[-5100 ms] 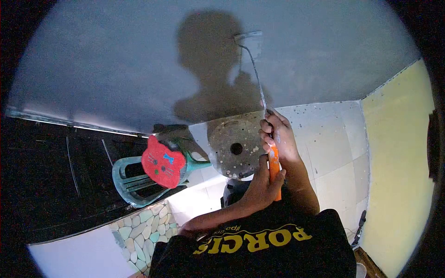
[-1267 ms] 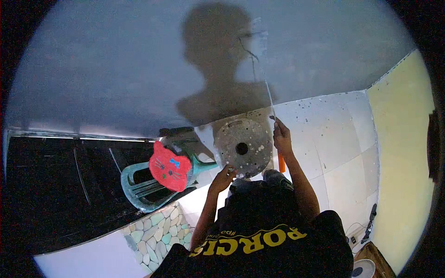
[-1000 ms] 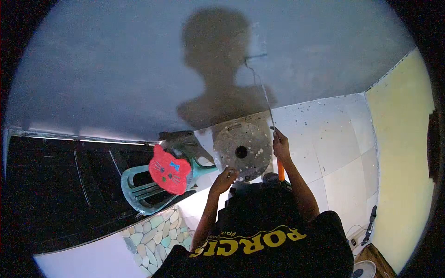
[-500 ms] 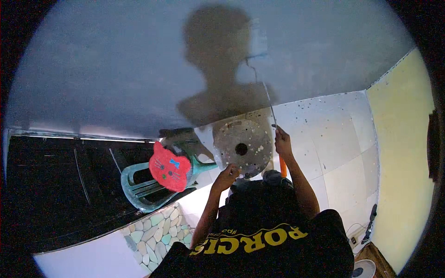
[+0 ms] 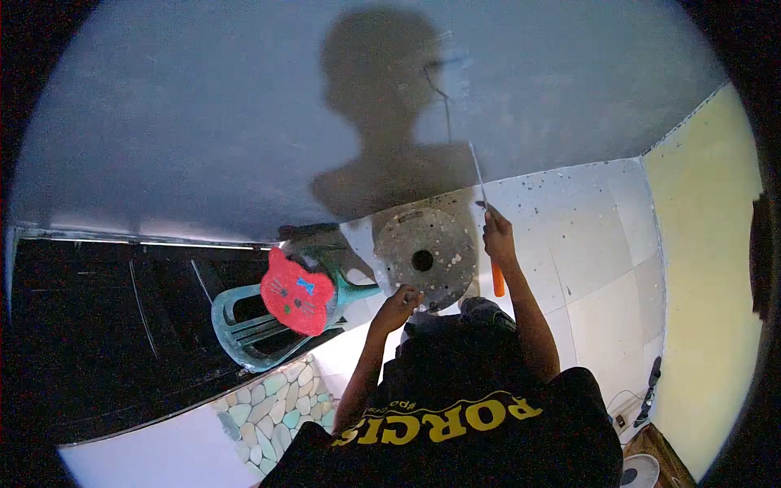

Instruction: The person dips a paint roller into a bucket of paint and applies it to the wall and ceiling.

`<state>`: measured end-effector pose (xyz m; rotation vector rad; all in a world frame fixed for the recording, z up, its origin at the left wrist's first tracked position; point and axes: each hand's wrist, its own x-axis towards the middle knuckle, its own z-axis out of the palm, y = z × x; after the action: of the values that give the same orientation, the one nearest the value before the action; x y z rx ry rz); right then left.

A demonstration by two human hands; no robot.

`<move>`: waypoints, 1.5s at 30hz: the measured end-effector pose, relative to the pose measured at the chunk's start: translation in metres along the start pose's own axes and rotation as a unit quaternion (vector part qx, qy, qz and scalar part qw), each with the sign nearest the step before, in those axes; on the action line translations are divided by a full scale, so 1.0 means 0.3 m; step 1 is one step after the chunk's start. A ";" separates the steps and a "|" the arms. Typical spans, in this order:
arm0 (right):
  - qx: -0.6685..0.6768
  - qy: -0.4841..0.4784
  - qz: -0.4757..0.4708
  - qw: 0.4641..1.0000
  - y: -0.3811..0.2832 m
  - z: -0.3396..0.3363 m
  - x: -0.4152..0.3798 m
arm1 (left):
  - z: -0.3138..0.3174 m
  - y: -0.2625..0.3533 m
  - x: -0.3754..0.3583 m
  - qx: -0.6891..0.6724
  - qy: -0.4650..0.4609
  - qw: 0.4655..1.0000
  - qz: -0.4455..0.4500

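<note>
My right hand (image 5: 498, 234) is wrapped round a paint roller with an orange handle (image 5: 498, 281). Its thin metal rod reaches up to the grey wall (image 5: 203, 114), where the roller end shows faintly beside a pale wet-looking patch. My left hand (image 5: 397, 309) is closed with curled fingers, low on the left; whether it holds anything is hidden. Just beyond that hand is a round grey paint-spotted surface (image 5: 447, 260) with a dark hole in its middle.
A green plastic chair (image 5: 236, 340) with a red cat-face pad (image 5: 297, 293) stands at left, against a dark panel (image 5: 98, 325). Pale tiles (image 5: 602, 244) with dark spots meet a yellow wall (image 5: 708, 244) at right. A white round fan-like object (image 5: 640, 472) is bottom right.
My right hand has risen slightly, and the roller end has moved higher up the wall. My left hand has barely shifted.
</note>
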<state>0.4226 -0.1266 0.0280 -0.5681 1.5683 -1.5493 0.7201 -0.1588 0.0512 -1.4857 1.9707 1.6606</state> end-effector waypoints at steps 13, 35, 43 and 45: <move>0.039 -0.001 -0.005 0.999 -0.056 -0.023 0.012 | 0.017 -0.046 0.048 -0.014 -0.009 0.999 0.035; 0.026 0.001 0.002 1.000 0.104 -0.089 0.030 | 0.019 -0.011 0.040 -0.008 -0.007 0.999 0.037; 0.051 -0.017 -0.072 0.996 -0.059 -0.039 0.082 | 0.047 -0.044 0.063 -0.027 0.000 0.998 0.055; 0.047 -0.005 -0.039 0.998 -0.008 -0.033 0.048 | 0.045 -0.059 0.074 -0.031 -0.003 0.998 0.053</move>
<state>0.4061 -0.1327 0.0255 -0.5901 1.4724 -1.6659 0.7165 -0.1583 0.0200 -1.4186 2.0452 1.7809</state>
